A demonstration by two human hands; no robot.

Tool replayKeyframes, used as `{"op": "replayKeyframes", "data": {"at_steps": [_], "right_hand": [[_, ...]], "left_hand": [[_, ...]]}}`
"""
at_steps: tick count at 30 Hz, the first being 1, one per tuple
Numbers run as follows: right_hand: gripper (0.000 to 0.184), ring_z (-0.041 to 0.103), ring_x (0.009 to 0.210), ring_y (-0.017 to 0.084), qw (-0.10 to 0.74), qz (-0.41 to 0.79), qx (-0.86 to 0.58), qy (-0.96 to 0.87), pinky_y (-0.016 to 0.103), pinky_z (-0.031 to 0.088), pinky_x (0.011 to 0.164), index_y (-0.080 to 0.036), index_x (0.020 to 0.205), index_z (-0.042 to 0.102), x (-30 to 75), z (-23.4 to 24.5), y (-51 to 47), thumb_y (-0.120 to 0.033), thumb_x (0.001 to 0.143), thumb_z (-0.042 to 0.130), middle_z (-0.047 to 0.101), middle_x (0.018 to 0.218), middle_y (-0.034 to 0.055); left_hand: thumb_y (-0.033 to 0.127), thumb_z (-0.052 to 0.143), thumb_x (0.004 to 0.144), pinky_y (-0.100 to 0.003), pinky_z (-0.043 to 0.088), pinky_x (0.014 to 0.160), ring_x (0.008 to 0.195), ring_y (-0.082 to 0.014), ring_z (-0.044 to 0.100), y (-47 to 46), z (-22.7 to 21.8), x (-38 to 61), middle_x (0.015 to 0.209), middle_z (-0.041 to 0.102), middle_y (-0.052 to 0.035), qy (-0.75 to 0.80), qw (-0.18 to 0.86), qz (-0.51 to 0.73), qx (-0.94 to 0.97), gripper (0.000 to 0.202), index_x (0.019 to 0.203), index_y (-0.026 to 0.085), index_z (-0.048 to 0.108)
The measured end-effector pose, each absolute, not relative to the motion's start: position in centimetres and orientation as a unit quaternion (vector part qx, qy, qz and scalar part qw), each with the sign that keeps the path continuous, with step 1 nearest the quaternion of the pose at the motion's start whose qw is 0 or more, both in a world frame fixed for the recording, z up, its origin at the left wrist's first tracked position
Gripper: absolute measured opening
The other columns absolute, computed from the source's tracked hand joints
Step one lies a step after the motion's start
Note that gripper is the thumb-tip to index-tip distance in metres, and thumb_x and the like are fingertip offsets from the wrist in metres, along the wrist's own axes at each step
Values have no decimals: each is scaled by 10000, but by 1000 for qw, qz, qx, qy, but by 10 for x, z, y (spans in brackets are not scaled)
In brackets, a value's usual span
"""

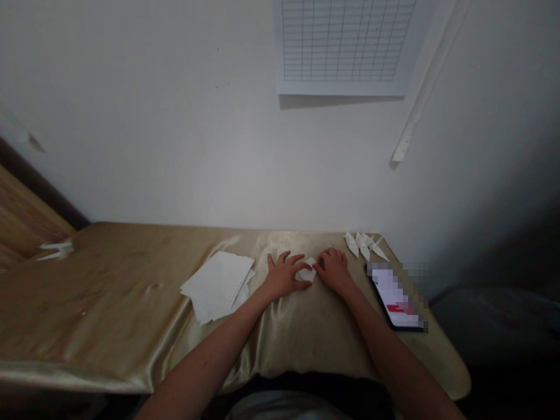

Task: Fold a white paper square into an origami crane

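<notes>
A small folded piece of white paper [308, 270] lies on the table between my hands. My left hand [283, 279] rests with its fingers spread, the index finger and thumb touching the paper's left and lower edges. At the paper's right corner, my right hand [334, 270] has its fingers curled together, thumb and index finger meeting the edge. Parts of the paper are hidden under the fingertips. Just beyond my right hand stand several folded paper cranes [364, 245].
A loose stack of white paper sheets [219, 286] lies left of my left forearm. To the right, a phone [396, 300] with a lit screen lies near the edge of the cloth-covered table [109, 291]. A wall [175, 146] with a printed grid sheet [345, 46] rises behind.
</notes>
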State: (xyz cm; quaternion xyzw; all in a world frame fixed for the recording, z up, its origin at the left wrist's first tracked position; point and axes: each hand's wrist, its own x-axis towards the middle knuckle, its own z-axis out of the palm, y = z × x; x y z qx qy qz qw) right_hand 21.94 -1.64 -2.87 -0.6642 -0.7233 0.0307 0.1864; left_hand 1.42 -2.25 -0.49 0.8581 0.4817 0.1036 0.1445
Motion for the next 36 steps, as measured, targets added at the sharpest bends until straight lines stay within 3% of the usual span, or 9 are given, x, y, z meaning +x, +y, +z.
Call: {"op": "replayKeyframes", "data": {"at_steps": [13, 18, 24, 36], "right_hand": [[205, 526, 1165, 297, 222, 44, -663, -714, 446, 345, 1072, -210, 969, 712, 227, -39, -12, -400, 910, 660, 618, 1169, 113], [245, 565, 1126, 232, 238, 85, -633, -732, 385, 375, 1045, -207, 946, 744, 239, -40, -5, -300, 989, 521, 671, 1136, 91], [134, 561, 1131, 240, 259, 94, -622, -733, 391, 386, 1045, -223, 920, 763, 242, -37, -9, -325, 876, 688, 668, 1124, 79], [125, 537, 1141, 241, 210, 83, -635, -739, 377, 385, 1032, -226, 979, 734, 238, -26, -14, -296, 927, 645, 645, 1157, 71]], "left_hand": [[638, 719, 823, -867, 18, 1109, 1524, -423, 249, -21, 0, 15, 1614, 436, 88, 485, 142, 86, 858, 505, 1309, 546, 617], [647, 724, 811, -878, 21, 1098, 1522, -422, 257, -21, 2, 15, 1609, 443, 92, 487, 145, 85, 857, 504, 1295, 543, 626], [652, 724, 809, -870, 24, 1106, 1521, -413, 269, -21, 2, 14, 1607, 448, 90, 485, 142, 91, 858, 499, 1286, 544, 628], [647, 707, 824, -863, 1, 1112, 1532, -409, 244, -21, 0, 14, 1622, 425, 88, 486, 148, 87, 857, 504, 1307, 532, 618]]}}
